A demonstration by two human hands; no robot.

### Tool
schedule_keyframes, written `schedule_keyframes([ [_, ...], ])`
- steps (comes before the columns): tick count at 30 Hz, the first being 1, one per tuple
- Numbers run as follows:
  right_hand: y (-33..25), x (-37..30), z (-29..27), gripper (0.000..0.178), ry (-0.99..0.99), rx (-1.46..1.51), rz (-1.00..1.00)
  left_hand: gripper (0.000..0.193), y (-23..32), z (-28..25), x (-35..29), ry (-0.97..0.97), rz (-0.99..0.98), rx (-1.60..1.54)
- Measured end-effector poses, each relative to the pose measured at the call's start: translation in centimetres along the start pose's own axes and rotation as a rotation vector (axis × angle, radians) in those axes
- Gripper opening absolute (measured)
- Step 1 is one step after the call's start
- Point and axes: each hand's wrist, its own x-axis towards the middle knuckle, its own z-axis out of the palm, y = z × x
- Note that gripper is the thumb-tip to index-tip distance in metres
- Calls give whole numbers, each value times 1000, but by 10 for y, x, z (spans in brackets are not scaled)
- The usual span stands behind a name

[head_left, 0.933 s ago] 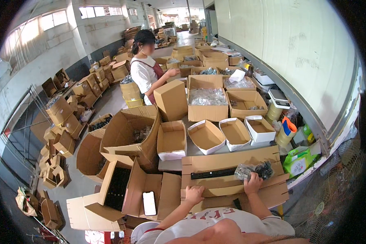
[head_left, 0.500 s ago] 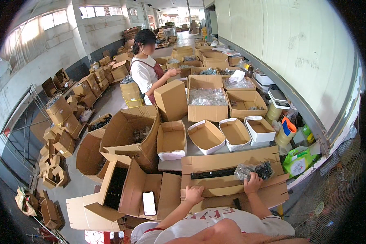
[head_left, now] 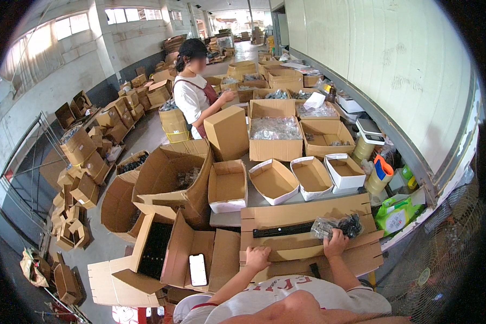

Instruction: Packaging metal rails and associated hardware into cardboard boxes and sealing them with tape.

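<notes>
A long, shallow cardboard box (head_left: 305, 215) lies opened out in front of me. Inside it is a flat black strip (head_left: 283, 230) with a small pale dot. At its right end sits a clear plastic bag of small parts (head_left: 323, 227), beside a clump of dark parts (head_left: 352, 225). My right hand (head_left: 336, 243) has its fingers curled against the near side of the bag. My left hand (head_left: 258, 258) is closed over the box's near cardboard flap (head_left: 291, 252), left of the strip. The undersides of both hands' fingers are hidden.
White-rimmed cardboard trays (head_left: 273, 182) stand beyond the box. Left of me are a phone (head_left: 198, 270) in an open carton and a box of black pieces (head_left: 155, 243). A co-worker (head_left: 191, 89) stands beyond large cartons. A fan (head_left: 429, 270) is close on my right.
Almost nothing differs. Both my hands keep their places on the flap and the bag; the co-worker's hand has shifted very slightly.
</notes>
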Motion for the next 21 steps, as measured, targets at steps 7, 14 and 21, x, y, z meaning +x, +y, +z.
schedule_keyframes([
  [7,-1,1,-1,44,3,6,-8,50,-1,0,1,-14,0,-3],
  [14,1,2,2,45,4,12,1,50,-1,4,3,23,7,2],
  [21,2,0,3,44,17,18,6,53,1,0,2,-29,-23,-7],
])
